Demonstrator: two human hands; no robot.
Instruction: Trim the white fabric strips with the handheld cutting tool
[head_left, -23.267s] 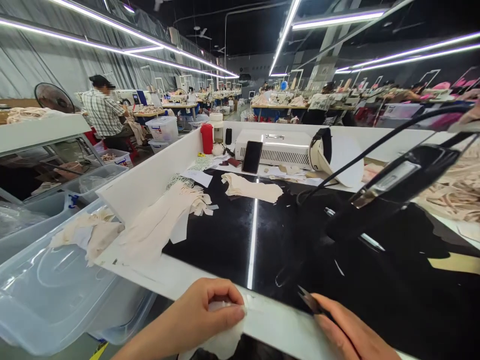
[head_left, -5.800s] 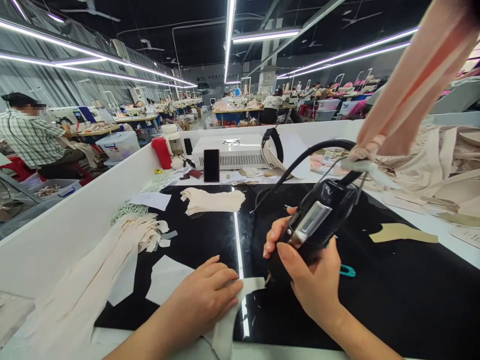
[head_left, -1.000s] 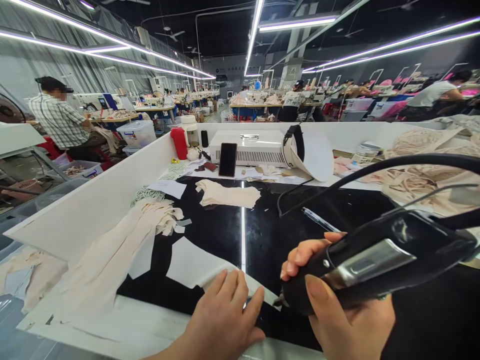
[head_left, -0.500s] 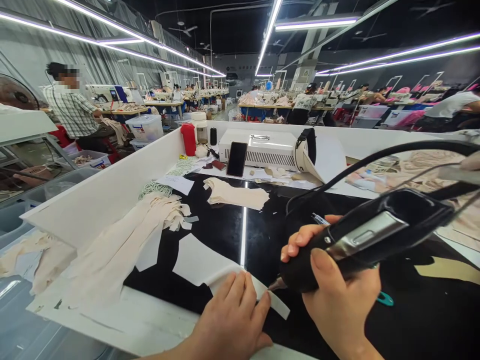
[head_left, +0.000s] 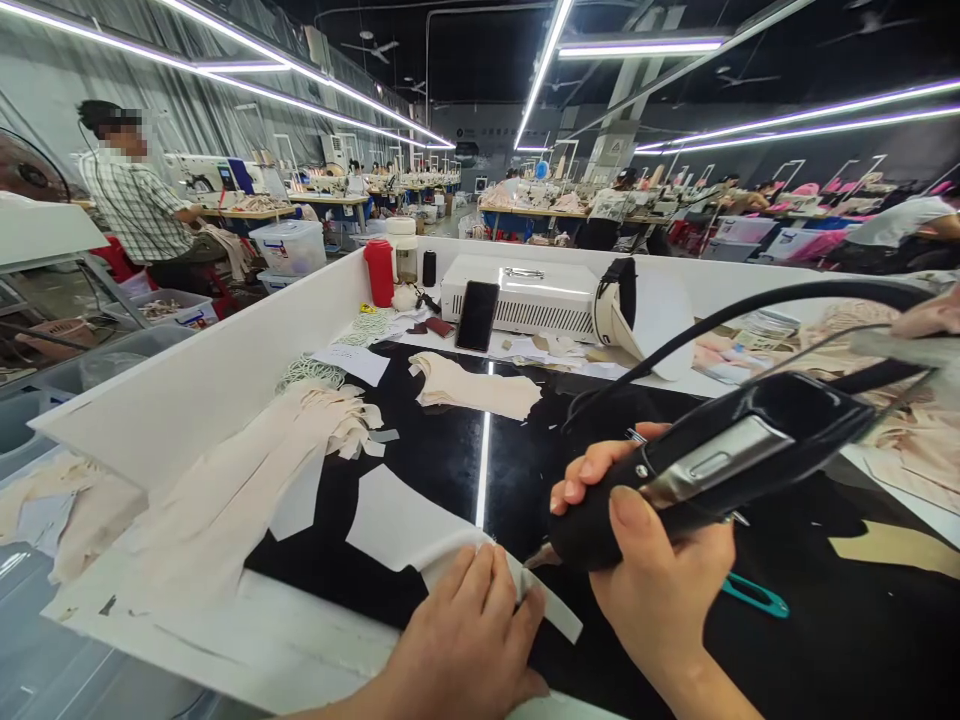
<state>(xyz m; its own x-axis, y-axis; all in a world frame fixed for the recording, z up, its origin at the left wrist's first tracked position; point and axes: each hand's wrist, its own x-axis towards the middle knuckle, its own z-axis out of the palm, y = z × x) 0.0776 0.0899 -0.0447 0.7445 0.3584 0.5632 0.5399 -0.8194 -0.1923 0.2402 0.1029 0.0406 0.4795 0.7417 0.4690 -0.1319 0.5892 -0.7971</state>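
Note:
My left hand (head_left: 465,640) lies flat, fingers stretched, pressing a white fabric piece (head_left: 420,525) onto the glossy black tabletop (head_left: 450,450). A narrow strip of that piece sticks out to the right of my fingers. My right hand (head_left: 652,570) is wrapped round a black corded hand tool (head_left: 720,465). The tool's pointed tip (head_left: 536,558) touches the strip right beside my left fingertips. Its thick black cable arcs up and off to the right.
A long stack of cream fabric strips (head_left: 247,480) lies at left, another cream piece (head_left: 472,385) farther back. Teal snips (head_left: 754,598) lie right of my wrist. At the back stand a white machine (head_left: 525,295), a phone (head_left: 478,315) and a red bottle (head_left: 380,272). A seated person (head_left: 135,205) works at left.
Over the last second the tool tip came down to the strip by my left fingers. My left hand stayed flat on the fabric. The view shifted slightly.

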